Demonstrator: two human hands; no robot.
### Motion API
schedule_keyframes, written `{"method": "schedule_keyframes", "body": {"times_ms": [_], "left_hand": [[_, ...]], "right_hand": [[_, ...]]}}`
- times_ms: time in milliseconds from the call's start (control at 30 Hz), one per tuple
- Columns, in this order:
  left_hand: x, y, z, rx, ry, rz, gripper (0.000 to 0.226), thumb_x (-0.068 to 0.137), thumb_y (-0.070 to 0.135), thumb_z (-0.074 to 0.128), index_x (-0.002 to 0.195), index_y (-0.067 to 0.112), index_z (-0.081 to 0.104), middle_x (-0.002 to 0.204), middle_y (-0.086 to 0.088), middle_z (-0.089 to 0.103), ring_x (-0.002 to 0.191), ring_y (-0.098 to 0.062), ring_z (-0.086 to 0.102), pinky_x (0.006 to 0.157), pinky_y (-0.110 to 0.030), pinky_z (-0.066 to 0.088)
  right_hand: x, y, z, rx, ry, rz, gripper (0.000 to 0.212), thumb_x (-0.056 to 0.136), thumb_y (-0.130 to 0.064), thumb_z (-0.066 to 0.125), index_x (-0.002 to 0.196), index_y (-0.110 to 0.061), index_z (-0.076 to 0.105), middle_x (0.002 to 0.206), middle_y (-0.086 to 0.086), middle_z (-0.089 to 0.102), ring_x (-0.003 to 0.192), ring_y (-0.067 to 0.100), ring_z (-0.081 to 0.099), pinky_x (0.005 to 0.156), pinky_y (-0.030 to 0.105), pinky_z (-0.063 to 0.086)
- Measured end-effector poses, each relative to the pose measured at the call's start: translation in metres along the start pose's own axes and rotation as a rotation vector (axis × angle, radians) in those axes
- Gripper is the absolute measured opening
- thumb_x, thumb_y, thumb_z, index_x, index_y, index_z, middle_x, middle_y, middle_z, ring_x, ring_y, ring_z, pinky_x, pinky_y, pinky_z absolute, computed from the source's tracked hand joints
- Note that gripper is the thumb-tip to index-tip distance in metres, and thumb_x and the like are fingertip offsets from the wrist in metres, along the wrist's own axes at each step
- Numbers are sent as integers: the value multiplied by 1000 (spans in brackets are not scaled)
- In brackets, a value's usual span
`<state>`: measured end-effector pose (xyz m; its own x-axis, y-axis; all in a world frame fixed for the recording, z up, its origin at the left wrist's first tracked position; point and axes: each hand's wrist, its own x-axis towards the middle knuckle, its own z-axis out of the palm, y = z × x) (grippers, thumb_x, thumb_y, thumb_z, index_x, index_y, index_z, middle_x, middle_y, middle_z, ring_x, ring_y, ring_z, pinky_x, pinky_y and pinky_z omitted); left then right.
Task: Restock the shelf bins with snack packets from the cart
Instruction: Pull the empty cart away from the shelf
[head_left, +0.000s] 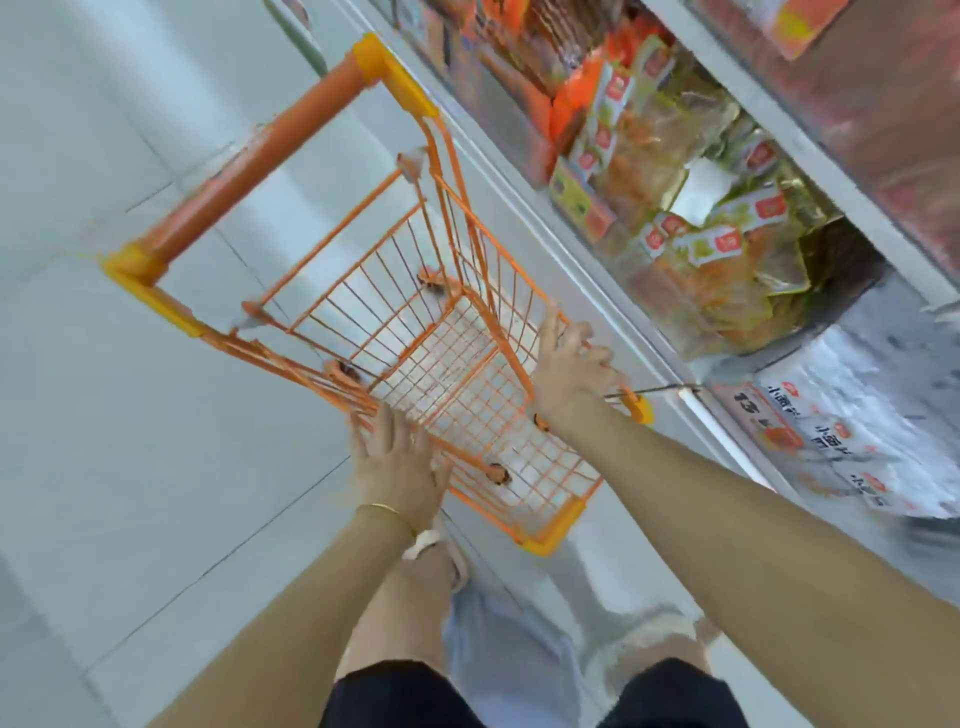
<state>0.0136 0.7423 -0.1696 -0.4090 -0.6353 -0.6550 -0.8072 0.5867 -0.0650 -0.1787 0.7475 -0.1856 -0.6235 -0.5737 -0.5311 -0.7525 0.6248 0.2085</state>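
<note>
Nearest us, our left hand curls over the near rim of the orange wire cart, and our right hand grips its right rim on the side by the shelf. The cart stands on the pale tiled floor, its handle at the far end. Beyond our right hand, snack packets lie heaped on the shelf.

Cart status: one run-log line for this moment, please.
cart: basket shows no packets | left hand: grips near rim | right hand: grips shelf-side rim | snack packets: in shelf bin
</note>
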Motion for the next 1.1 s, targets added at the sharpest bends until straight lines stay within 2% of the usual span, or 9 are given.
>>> {"method": "schedule_keyframes", "body": {"times_ms": [67,100,167,233,333,500,667,967,1100], "left_hand": [[11,-21,-11,13,-35,10,65,94,55,10,148,20,18,157,-10,4,143,-32,-9,104,-62,-19],[18,-35,-18,17,-60,16,68,93,58,9,149,19,14,157,-11,2,143,-33,-12,103,-63,-20],[34,-59,-30,38,-99,30,77,88,67,8,149,20,9,157,-12,0,142,-36,-14,101,-65,-22],[55,-84,-43,51,-121,29,87,82,75,5,149,21,6,157,-12,0,141,-37,-15,102,-66,-19],[90,-120,-66,72,-139,19,93,76,81,6,149,23,8,157,-10,4,142,-37,-13,103,-67,-17],[150,-177,-107,128,-84,17,88,79,79,14,149,25,10,156,-11,8,142,-38,-11,103,-67,-15],[213,-227,-153,176,-81,12,91,77,82,15,149,28,8,157,-11,6,142,-37,-12,105,-67,-14],[305,-297,-226,209,-61,-1,91,76,82,16,149,28,3,157,-11,0,142,-36,-12,106,-66,-12],[337,-324,-248,215,-50,-2,93,75,83,14,149,29,1,157,-10,0,142,-36,-11,106,-66,-12]], "right_hand": [[9,-24,-15,-20,-47,5,85,97,-17,45,145,-18,-25,146,24,9,118,51,37,89,66,40],[15,-37,-24,-27,-66,-3,88,97,-25,47,145,-17,-26,146,25,9,116,51,37,89,65,40],[29,-61,-40,-66,-100,-7,105,90,-46,56,143,-17,-30,145,23,9,114,50,40,87,64,42],[45,-85,-58,-102,-112,-31,118,83,-51,64,142,-16,-32,144,21,9,114,48,41,87,62,44],[70,-121,-90,-102,-147,-67,123,79,-49,67,141,-14,-34,144,21,8,117,49,38,87,63,45],[114,-174,-142,-52,-158,-115,109,83,-25,61,144,-14,-29,142,24,12,118,49,40,87,60,47],[167,-221,-189,-87,-158,-149,109,85,-31,60,143,-11,-30,142,26,11,115,51,42,84,61,49],[256,-292,-262,-105,-126,-198,107,85,-32,57,142,-8,-30,143,28,11,113,50,44,88,55,50],[286,-320,-284,-83,-86,-210,109,85,-39,58,143,-9,-28,141,26,15,109,48,46,87,53,50]]}}
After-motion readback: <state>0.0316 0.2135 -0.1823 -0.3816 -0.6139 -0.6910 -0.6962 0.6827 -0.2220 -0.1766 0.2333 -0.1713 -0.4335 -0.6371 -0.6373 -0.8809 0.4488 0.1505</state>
